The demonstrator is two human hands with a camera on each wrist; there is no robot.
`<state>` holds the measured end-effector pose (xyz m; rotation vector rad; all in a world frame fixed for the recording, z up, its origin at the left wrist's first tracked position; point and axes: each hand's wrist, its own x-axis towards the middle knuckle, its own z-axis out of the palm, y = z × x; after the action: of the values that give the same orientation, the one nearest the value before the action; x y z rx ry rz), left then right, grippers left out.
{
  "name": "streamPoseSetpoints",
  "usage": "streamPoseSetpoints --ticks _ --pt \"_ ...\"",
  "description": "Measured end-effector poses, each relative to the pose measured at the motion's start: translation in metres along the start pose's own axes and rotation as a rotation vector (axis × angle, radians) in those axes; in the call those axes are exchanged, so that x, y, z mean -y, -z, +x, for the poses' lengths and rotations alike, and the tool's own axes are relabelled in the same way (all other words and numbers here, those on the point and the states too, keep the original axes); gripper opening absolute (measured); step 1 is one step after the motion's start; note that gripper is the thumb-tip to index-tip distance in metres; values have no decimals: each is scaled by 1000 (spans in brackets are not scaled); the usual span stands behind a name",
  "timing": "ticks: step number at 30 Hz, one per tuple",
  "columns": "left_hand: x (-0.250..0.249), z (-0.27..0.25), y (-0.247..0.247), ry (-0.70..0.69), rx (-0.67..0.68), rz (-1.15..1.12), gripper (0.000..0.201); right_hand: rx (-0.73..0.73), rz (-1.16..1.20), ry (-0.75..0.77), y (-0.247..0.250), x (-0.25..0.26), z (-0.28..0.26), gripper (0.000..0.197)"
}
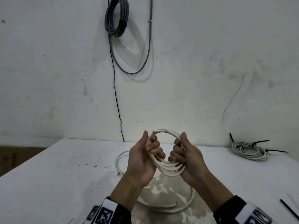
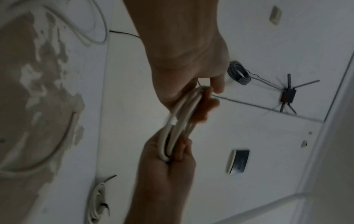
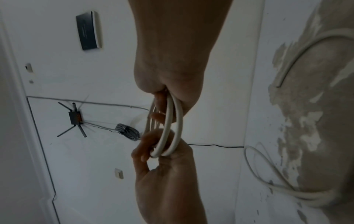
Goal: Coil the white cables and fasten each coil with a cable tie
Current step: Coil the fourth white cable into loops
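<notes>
**A:** How far along are you?

**B:** One bundle looks finished: the tied coil [image 1: 250,151] lies at the far right of the table [image 1: 56,175], with black ties sticking out of it. You're now on the next cable. You hold the white coil [image 1: 168,165] up above the table, several loops gathered, and no tie is on it yet.

**A:** Is all of that cable wound in?

**B:** I'd judge not. A loose white cable [image 1: 161,207] curves on the table under your wrists, and more of it loops behind your left hand. Whether that is the tail of the coil you hold or a separate cable, I can't tell. Either way it is yet to be coiled, and the coil in your hands needs fastening.

**A:** Where does the coil sit against my hands?

**B:** Between them. Your left hand [image 1: 142,159] has its fingers curled round the left side of the loops, thumb up alongside. Your right hand [image 1: 187,159] is clamped on the right side the same way, fingers hooked through the ring and thumb up behind it. The bottom of the coil sags between your palms. The right wrist view shows the strands running from one closed fist into the other.

**A:** And a tie to use?

**B:** A black cable tie [image 1: 289,209] lies near the table's right edge, beside your right forearm, well apart from the coil. You'd need to free one hand for it, I'd say.
</notes>
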<state>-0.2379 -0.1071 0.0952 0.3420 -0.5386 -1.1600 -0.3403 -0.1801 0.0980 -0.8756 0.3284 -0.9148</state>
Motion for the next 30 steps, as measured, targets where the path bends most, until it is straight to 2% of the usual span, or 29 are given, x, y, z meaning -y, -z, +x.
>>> streamPoseSetpoints --ticks 4,11,14,16,18,20,21,23,25,27,28,30 --pt "14 -6 -3 -11 -12 96 29 -98 13 41 4 7 3 40" --pt "9 -1 -15 72 -155 215 45 27 -125 -13 3 24 -8 41" --pt "3 -1 -20 123 -127 270 38 44 -155 -9 1 32 -11 42" --pt "-3 -3 -22 181 -90 375 39 16 -180 -2 2 40 -12 43" --pt "-9 0 -20 191 -113 572 50 -8 -270 7 7 47 -15 43" --pt "-11 4 -20 29 -156 882 49 -5 -382 -8 14 52 -18 42" --pt "-11 4 -21 -97 -136 1072 47 6 -435 -23 17 53 -20 41" --pt "-5 4 -21 -309 58 1438 52 40 -528 -55 24 56 -26 41" --pt "6 3 -21 -359 285 1732 52 79 -582 -69 29 58 -32 42" --pt "18 1 -24 -304 389 1753 42 87 -569 -58 34 62 -38 42" --pt "26 0 -27 -263 383 1662 37 74 -542 -45 37 64 -41 43" --pt "43 -2 -33 -205 287 1461 29 28 -474 -20 45 66 -46 44"
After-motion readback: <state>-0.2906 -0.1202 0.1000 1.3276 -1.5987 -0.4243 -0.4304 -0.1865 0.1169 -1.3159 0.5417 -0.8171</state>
